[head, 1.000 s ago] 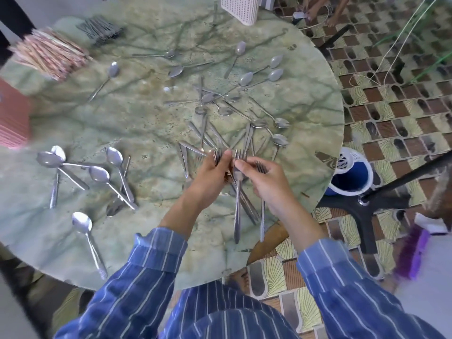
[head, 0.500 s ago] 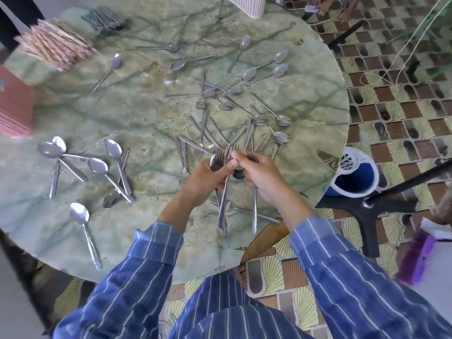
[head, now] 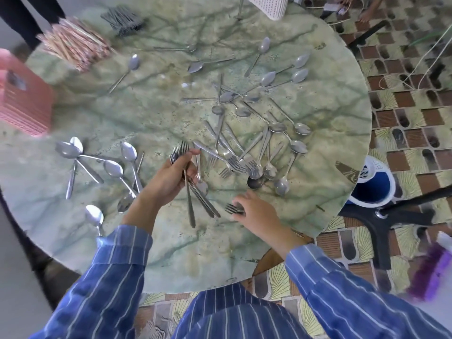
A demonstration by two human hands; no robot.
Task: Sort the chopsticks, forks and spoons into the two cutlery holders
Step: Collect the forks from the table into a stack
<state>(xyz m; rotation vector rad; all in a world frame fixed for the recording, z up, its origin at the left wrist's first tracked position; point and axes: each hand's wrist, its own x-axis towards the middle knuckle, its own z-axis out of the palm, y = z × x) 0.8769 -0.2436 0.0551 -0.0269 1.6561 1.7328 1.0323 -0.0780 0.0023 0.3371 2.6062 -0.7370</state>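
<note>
Blue long-sleeved shirt (head: 230, 311) with thin white vertical stripes, wide striped cuffs (head: 124, 243) at both wrists.

We find bare table (head: 127, 118) across the centre left, between the pink holder (head: 24, 99) and the tangled pile (head: 247, 152) of forks and spoons at centre right. Loose spoons (head: 107, 165) block the middle left. The lower centre lies open. Chopsticks (head: 73, 48) and a dark bundle (head: 123, 20) crowd the upper left; a white holder (head: 269, 6) stands at the top.
</note>
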